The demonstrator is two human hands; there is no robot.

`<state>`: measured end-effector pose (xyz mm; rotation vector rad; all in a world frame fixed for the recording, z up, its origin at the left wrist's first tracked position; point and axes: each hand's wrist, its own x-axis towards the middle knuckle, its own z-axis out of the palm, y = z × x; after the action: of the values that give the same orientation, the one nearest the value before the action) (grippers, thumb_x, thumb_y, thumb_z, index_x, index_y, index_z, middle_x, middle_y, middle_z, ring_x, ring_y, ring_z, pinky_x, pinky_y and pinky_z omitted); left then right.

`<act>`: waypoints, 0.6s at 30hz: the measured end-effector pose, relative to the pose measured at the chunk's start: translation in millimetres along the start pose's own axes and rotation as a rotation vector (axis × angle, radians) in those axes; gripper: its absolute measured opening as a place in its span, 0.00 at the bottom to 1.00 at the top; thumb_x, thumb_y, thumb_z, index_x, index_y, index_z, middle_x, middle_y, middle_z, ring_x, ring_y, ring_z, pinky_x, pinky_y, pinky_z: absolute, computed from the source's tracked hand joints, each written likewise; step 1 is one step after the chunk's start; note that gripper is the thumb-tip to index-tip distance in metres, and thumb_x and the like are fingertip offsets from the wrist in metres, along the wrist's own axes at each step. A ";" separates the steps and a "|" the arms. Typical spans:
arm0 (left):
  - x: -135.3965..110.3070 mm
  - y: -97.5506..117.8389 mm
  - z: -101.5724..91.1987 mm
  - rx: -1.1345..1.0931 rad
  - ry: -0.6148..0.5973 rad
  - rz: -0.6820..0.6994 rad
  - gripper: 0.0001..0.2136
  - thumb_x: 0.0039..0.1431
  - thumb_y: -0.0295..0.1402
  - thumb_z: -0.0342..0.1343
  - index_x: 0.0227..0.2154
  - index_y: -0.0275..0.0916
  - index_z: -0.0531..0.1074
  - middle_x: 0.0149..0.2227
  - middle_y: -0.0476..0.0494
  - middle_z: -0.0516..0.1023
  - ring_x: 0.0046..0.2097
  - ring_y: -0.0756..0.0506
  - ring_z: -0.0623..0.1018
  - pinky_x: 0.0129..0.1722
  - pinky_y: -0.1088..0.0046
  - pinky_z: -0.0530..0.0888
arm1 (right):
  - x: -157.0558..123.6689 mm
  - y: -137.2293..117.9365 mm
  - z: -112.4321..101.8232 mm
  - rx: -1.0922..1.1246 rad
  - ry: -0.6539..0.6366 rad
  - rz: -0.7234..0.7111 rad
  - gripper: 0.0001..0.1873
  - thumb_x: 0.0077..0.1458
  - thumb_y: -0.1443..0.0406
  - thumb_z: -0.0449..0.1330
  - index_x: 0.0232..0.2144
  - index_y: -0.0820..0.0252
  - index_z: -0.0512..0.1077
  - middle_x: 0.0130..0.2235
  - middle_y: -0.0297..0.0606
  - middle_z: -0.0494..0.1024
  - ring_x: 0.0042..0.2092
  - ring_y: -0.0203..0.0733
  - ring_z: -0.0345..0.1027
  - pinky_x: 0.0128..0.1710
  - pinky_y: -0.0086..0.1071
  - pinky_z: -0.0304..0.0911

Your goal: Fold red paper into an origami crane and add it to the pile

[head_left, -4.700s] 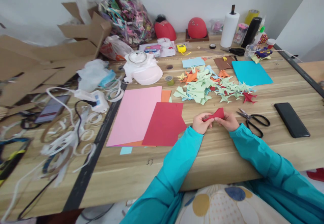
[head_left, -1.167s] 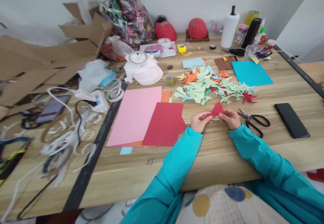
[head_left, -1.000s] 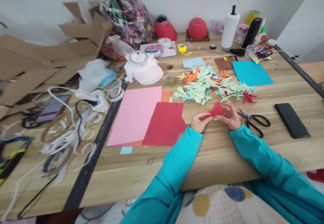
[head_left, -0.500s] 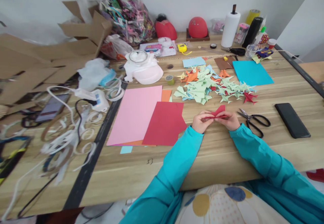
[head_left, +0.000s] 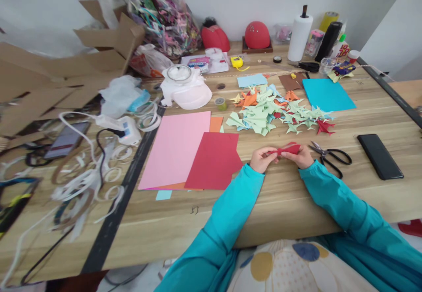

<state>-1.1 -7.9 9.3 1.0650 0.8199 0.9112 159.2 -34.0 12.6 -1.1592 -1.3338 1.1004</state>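
Observation:
A small piece of folded red paper (head_left: 289, 149) is held between both hands above the front part of the table. My left hand (head_left: 261, 158) pinches its left end. My right hand (head_left: 302, 157) grips the right end, thumb on the side facing me. Just beyond the hands lies a pile of folded paper pieces (head_left: 263, 111), mostly pale green, with some orange, blue and red ones. Black-handled scissors (head_left: 330, 155) lie partly open to the right of my right hand. Left of my left hand rests a red paper sheet (head_left: 212, 162), overlapping a pink sheet (head_left: 180, 147).
A black phone (head_left: 380, 156) lies at the right. Blue paper (head_left: 328, 95) is behind the pile. Tangled cables and tape strips (head_left: 77, 182) cover the left side, near a cardboard box (head_left: 95, 63). A white roll (head_left: 300, 38) and red domed objects (head_left: 257, 36) stand along the wall.
The folded red paper has turned in my fingers: its upright point has tipped down, and it now lies flatter toward the right. My right hand's grip has shifted slightly.

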 end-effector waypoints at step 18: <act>0.7 -3.2 2.1 0.022 -0.102 -0.020 0.17 0.38 0.41 0.62 0.28 0.33 0.69 0.19 0.47 0.74 0.22 0.50 0.74 0.26 0.73 0.72 | -0.1 -4.0 0.3 0.100 0.032 0.124 0.11 0.35 0.62 0.67 0.25 0.62 0.76 0.24 0.35 0.75 0.21 0.33 0.65 0.20 0.28 0.62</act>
<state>1.7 -8.6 6.7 1.1115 0.7556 0.8259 158.6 -34.6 16.5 -1.1929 -1.1813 1.2184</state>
